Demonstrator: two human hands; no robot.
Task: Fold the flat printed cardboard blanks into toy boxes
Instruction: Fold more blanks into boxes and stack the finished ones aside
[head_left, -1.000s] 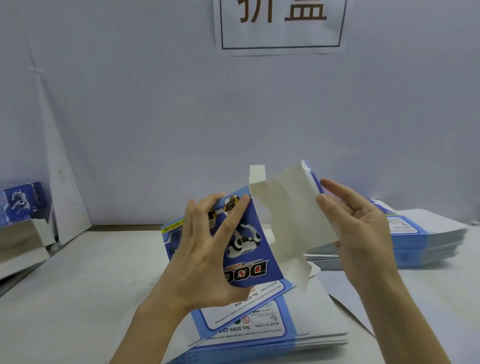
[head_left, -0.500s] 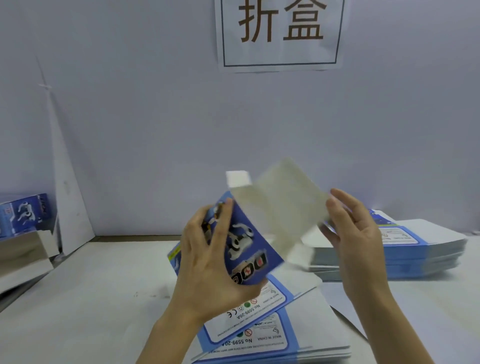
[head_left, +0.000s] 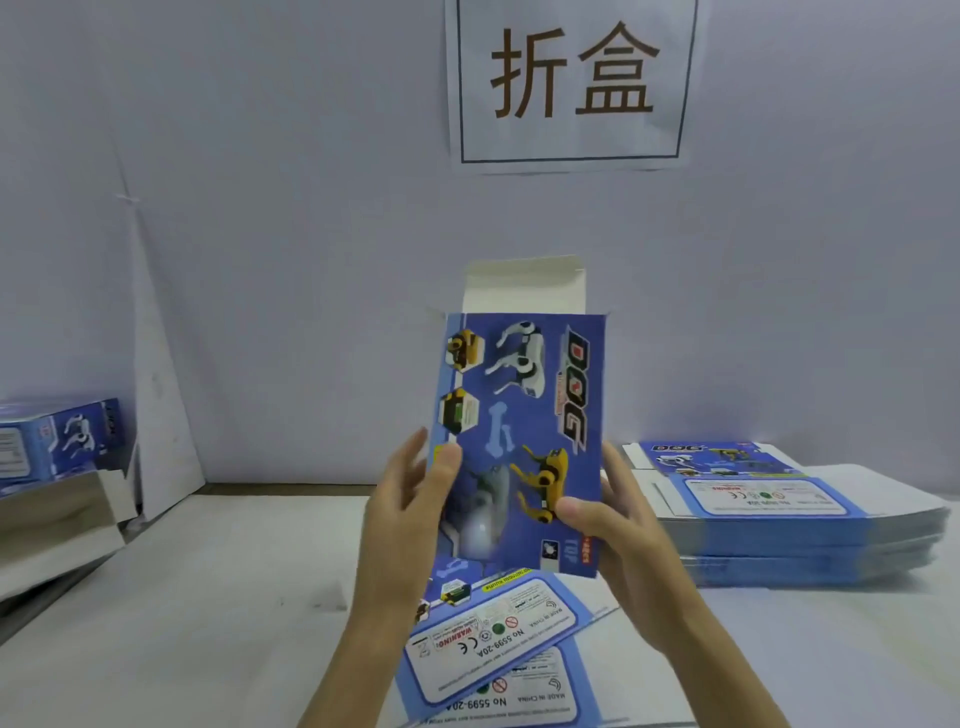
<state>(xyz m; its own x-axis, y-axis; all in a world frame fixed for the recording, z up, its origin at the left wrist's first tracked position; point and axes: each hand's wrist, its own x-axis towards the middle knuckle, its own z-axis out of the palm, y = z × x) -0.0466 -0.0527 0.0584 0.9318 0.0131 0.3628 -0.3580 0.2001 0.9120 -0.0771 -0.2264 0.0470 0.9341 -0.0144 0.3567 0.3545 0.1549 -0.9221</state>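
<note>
I am now holding the blue printed cardboard toy box blank (head_left: 519, 436) upright above the surface (head_left: 208, 597), printed front facing me where half a second ago its grey inside was showing. My left hand (head_left: 410, 525) and right hand (head_left: 613, 540) are gripping its lower edges; the white top flap (head_left: 522, 286) is standing open, awaiting closing, I judge.

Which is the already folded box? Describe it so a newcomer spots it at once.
Start at the wall sign and look down to the far left edge of the table. The folded box sits there on a grey carton. Unlike the flat blank stacks, it has full depth.
</note>
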